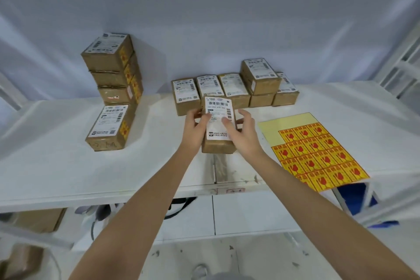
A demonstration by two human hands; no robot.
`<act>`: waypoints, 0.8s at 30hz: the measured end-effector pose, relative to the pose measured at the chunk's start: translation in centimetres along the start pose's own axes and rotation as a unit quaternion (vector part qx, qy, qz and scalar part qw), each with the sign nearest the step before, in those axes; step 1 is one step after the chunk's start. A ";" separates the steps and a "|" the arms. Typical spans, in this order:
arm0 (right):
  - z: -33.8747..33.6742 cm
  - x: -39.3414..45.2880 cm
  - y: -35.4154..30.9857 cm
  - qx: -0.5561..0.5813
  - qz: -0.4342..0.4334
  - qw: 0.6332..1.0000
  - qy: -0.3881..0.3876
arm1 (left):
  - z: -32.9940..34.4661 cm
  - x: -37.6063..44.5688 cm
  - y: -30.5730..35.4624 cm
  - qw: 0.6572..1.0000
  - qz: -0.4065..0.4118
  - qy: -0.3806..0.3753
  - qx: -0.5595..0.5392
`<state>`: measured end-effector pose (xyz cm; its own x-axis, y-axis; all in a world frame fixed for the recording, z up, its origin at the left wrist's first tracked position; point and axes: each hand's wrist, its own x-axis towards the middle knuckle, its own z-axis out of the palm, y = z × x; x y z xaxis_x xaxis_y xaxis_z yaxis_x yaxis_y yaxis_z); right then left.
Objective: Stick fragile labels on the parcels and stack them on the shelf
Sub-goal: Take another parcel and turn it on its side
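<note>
Left hand: the left hand (197, 125) grips the left side of the parcel (218, 128), thumb on top over the white shipping label (218, 118), fingers curled round the edge.
Right hand: the right hand (241, 130) holds the right side, thumb pressed on the label, fingers spread round the far right edge; the two hands clamp the box between them.
Step in hand: as I judge it, positioning an unlabelled parcel near the front middle of the bench (56, 166) before a sticker goes on.
Doing it well: set the box flat, turn a bare brown side toward the sticker sheet (318, 152), keep one hand steadying it, and press the sticker from its centre outward, clear of the barcode.
Parcel's look: a small brown cardboard box, taped, with a tall white barcode label covering most of the top; no fragile sticker shows on it.
Sticker sheet: yellow squares with red glass marks, lying at the bench's right front corner; its top rows are peeled bare.
Waiting parcels: a row (234, 88) along the back edge, just behind the held box.
Finished stack: a labelled pile (113, 70) at the back left, one more box (110, 127) in front of it.
</note>
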<state>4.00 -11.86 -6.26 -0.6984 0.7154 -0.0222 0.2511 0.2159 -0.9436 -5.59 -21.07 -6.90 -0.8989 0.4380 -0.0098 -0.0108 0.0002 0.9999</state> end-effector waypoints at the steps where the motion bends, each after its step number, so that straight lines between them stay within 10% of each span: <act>1: -0.9 0.2 0.7 0.037 0.036 0.999 0.011 | 0.8 -0.5 0.0 1.000 -0.015 -0.003 -0.004; 6: -5.6 0.0 3.0 0.104 0.157 0.979 -0.071 | 3.9 -2.3 -0.8 0.996 -0.087 -0.025 0.024; 11: -8.1 -0.5 5.1 0.103 0.122 0.987 -0.009 | 6.0 -3.9 -1.4 0.963 -0.044 -0.091 0.249; 24: -9.2 -0.4 5.8 -0.058 -0.066 0.996 -0.031 | 9.7 -7.3 -1.1 0.975 -0.139 -0.035 0.168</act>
<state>11.89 -4.73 -8.71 -0.7703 0.6332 0.0759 0.2271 0.3835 -0.8952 5.22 -15.50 -7.91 -0.8498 0.4389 -0.2919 -0.0948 0.4174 0.9038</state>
